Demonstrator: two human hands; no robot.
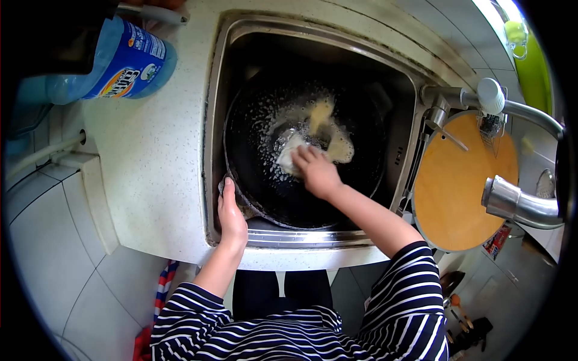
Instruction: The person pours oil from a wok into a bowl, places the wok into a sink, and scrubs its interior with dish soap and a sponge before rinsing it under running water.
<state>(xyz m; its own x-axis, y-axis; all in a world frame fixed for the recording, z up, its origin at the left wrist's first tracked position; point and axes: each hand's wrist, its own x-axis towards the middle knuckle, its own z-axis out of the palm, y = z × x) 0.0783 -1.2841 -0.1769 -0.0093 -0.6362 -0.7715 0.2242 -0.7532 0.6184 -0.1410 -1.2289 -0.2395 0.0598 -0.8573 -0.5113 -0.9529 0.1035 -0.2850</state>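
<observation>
A large black wok sits inside the steel sink, its inside spotted with white suds and a soapy puddle. My left hand grips the wok at its near left edge, thumb up along the rim; the other fingers are mostly hidden. Down in the wok, my right hand presses on a white wiping cloth, with its fingers bent over the cloth's right side. Beside it lie patches of yellowish foam. Part of the cloth is covered by the fingers.
The steel sink is set in a pale speckled counter. A blue-labelled detergent bottle is at upper left. To the right are the faucet, a round wooden cutting board and a white-capped jar.
</observation>
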